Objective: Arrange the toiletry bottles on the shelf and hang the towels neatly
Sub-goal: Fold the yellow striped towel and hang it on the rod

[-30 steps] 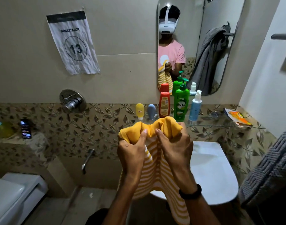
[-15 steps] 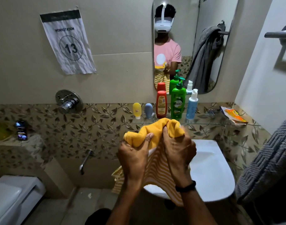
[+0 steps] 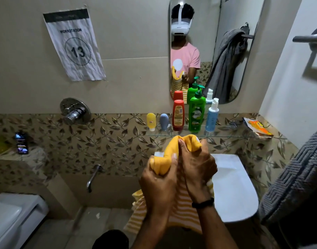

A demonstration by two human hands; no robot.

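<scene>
Both hands bunch a yellow and white striped towel (image 3: 179, 211) in front of me, over the sink. My left hand (image 3: 158, 184) grips its yellow top edge lower down; my right hand (image 3: 196, 166) grips it beside, slightly higher. The rest of the towel hangs below my wrists. Behind it, a glass shelf (image 3: 226, 136) carries a small yellow tube (image 3: 150, 121), a grey-blue tube (image 3: 164, 121), a red bottle (image 3: 178, 115), a green pump bottle (image 3: 196, 112) and a blue and white pump bottle (image 3: 212, 116), all upright in a row. A grey towel (image 3: 296, 178) hangs at the right edge.
A white sink (image 3: 233, 187) sits under the shelf. An orange packet (image 3: 258, 127) lies at the shelf's right end. A metal towel bar (image 3: 308, 39) juts from the right wall. A mirror (image 3: 213, 49) hangs above the shelf. A toilet (image 3: 12, 218) and phone (image 3: 21, 142) are at left.
My hands have drawn the towel's top tighter together and dropped a little, the left hand lower than the right. The hanging cloth has swung and gathered under my wrists.
</scene>
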